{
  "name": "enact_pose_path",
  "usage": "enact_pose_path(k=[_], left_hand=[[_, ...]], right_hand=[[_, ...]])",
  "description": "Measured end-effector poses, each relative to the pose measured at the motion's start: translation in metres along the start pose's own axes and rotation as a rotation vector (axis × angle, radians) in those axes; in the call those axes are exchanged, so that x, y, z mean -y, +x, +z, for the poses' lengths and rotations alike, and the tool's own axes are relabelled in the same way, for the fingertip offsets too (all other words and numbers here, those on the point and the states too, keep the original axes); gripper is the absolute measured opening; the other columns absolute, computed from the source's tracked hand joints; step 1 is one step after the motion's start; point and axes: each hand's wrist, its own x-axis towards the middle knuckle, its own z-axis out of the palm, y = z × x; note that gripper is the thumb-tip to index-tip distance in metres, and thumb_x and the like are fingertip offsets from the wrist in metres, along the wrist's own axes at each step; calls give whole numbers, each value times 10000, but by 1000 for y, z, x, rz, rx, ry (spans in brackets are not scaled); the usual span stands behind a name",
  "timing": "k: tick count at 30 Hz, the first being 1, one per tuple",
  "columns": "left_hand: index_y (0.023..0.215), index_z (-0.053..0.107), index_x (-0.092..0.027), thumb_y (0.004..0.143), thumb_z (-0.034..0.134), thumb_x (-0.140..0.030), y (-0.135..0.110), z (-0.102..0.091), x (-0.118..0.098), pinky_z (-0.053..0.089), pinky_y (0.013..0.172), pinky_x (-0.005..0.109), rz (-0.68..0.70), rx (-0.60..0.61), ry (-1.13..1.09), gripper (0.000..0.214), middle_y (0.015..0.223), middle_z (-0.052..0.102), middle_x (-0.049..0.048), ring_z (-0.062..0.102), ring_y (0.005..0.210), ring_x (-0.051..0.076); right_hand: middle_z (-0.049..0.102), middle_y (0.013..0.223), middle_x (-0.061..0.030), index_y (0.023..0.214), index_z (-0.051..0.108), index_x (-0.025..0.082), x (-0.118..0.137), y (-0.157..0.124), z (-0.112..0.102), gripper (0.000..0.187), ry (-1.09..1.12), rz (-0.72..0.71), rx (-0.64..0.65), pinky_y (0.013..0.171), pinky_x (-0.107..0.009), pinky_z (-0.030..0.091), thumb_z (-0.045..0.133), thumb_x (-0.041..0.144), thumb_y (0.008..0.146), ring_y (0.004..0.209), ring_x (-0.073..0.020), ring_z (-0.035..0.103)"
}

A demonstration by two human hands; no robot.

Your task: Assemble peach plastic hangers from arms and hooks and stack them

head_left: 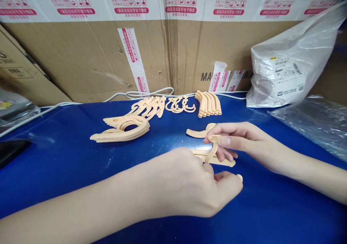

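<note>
My left hand [189,186] is curled closed low in the middle, gripping the lower end of a thin peach-coloured curved plastic piece [213,150]. My right hand [233,137] pinches the upper end of that same piece between thumb and fingers. Under the hands lies a flat peach strip [226,162] on the blue table [67,171]. Another curved peach piece [196,132] lies just left of my right hand.
Stacks of peach parts lie further back: large curved ones [123,128], hooked ones [149,106], small hooks [180,105] and a fanned row [208,103]. Taped cardboard boxes [162,38] form the back wall, white cables [151,92] at their foot. Plastic bags [287,67] sit at the right.
</note>
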Motion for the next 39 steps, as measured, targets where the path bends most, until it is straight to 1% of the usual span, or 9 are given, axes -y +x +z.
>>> enact_pose_path(k=[4,9,12,16,21,27,30,33,39], left_hand=[[994,594,-175,853,451,-145,-1,-3,10,219,390,300,-42,80,-21,203,589,562,-10,504,456,145],[903,582,-208,884,484,-357,-6,-12,38,156,431,305,-242,143,109,179,588,561,-8,540,504,151],[966,578,-222,910,490,-468,-11,-14,55,149,447,292,-318,111,200,268,780,632,30,595,626,168],[1036,568,-234,958,454,-359,-16,-9,64,173,459,290,-307,142,272,186,958,632,51,588,663,161],[1054,563,-225,957,408,-226,-15,-3,61,218,464,288,-315,146,281,183,1084,622,63,616,766,177],[1167,484,-147,921,457,-251,-21,-4,46,347,526,273,-513,-35,164,269,1121,621,97,625,894,210],[1138,483,-133,924,468,-269,-31,-3,32,455,693,321,-559,-71,-25,254,1097,615,98,597,916,221],[928,527,-167,935,464,-308,-38,3,17,471,772,384,-552,20,-171,155,1031,603,85,554,950,247],[901,485,-189,922,488,-287,-43,19,7,460,833,410,-563,64,-350,101,1135,560,84,501,1059,255]], right_hand=[[577,648,6,823,598,177,1,1,-1,78,131,37,-114,461,-214,373,584,252,810,517,-88,472],[589,676,3,798,557,191,-1,4,-7,15,274,3,-220,494,-218,422,554,180,808,546,-90,503],[647,728,-6,784,583,189,-3,5,-9,45,311,-1,-218,530,-223,461,625,174,785,603,-103,568],[704,774,-28,754,618,170,-1,6,-5,132,294,39,-165,535,-221,485,743,202,726,634,-114,618],[741,847,-63,797,599,161,-2,6,0,222,284,114,-119,560,-243,514,775,279,730,654,-135,660],[747,985,-88,1232,518,200,-7,15,-4,538,268,148,-175,640,-283,566,761,253,756,815,-198,718],[749,967,-62,1114,614,194,-3,20,-4,401,266,108,-189,701,-274,575,768,243,747,855,-187,716],[746,956,-66,937,672,173,1,25,2,188,289,92,-231,745,-266,571,728,276,791,880,-176,709],[727,1020,-63,940,710,184,-5,25,15,221,215,-13,-297,734,-263,533,680,367,820,937,-170,661]])
